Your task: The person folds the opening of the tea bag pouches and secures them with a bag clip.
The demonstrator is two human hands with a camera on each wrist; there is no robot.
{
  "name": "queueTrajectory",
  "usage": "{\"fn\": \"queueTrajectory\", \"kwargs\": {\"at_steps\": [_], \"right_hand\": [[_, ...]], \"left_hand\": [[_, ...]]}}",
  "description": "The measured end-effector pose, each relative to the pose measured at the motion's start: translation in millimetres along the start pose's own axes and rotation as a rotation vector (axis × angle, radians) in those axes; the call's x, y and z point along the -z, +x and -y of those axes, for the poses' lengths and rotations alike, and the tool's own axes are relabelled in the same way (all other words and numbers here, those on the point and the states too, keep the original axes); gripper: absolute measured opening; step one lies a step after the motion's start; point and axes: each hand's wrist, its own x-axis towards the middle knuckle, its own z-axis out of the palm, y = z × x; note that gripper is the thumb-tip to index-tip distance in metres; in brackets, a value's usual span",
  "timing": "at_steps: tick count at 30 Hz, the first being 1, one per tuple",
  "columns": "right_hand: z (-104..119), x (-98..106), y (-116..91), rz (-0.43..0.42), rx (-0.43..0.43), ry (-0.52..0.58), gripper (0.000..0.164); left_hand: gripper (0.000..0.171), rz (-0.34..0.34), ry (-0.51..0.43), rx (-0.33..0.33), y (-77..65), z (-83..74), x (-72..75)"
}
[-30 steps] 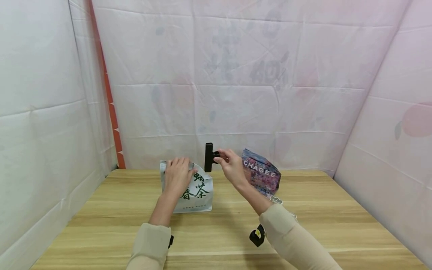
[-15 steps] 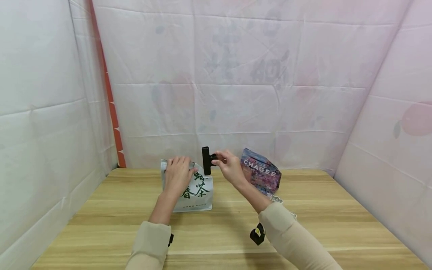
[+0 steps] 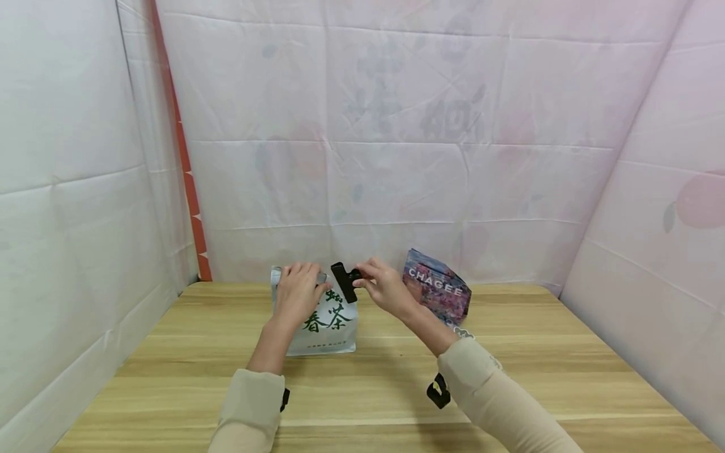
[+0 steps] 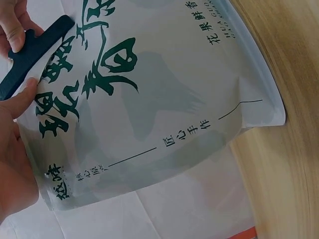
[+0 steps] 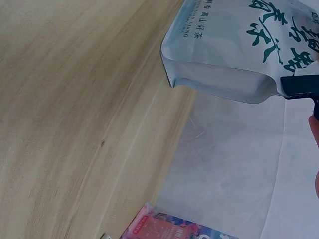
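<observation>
A white tea pouch [image 3: 331, 330] with green lettering stands near the back of the wooden table. My left hand [image 3: 298, 296] grips its top edge, the thumb [image 4: 20, 102] on the front face and the other fingers over the top. In my right hand [image 3: 385, 290] is a black bulldog clip [image 3: 344, 283], pinched by its handles. The clip's long bar slants across the pouch's upper right corner. In the left wrist view the clip [image 4: 37, 55] lies along the pouch's top edge, above the thumb. Whether its bar is clamped on the pouch cannot be told.
A blue and pink CHAGEE bag [image 3: 438, 292] stands to the right, partly behind my right forearm. A small white tag [image 3: 463, 333] shows beside the sleeve. A black curved object [image 3: 438, 391] is below the right cuff. White fabric [image 3: 396, 157] hangs behind the table [image 3: 362, 402].
My right hand has brought the clip left and down onto the pouch's upper right corner, and the clip has tilted. The left hand has stayed at the pouch's top.
</observation>
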Motion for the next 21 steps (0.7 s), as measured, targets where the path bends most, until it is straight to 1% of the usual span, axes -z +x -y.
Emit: {"fn": "queueTrajectory", "kwargs": {"at_steps": [4,8,12,17,21], "right_hand": [[-1.3,0.9,0.5,0.014,0.061,-0.042,0.031],[-2.1,1.8,1.0,0.003,0.133,-0.067,0.032],[-1.7,1.0,1.5,-0.003,0.187,-0.11,0.032],[1.4,-1.5,3.8,0.02,0.202,-0.184,0.031],[5.5,-1.6,4.7,0.034,0.173,-0.217,0.027]], "left_hand": [[0.025,-0.001,0.008,0.008,-0.2,-1.2,0.5],[0.025,-0.002,0.013,0.003,0.5,-2.4,0.4],[0.024,0.015,0.011,0.002,1.6,-3.0,0.8],[0.026,0.04,0.023,0.021,3.7,-4.7,2.4],[0.027,0.05,0.04,0.038,4.7,-6.7,3.3]]}}
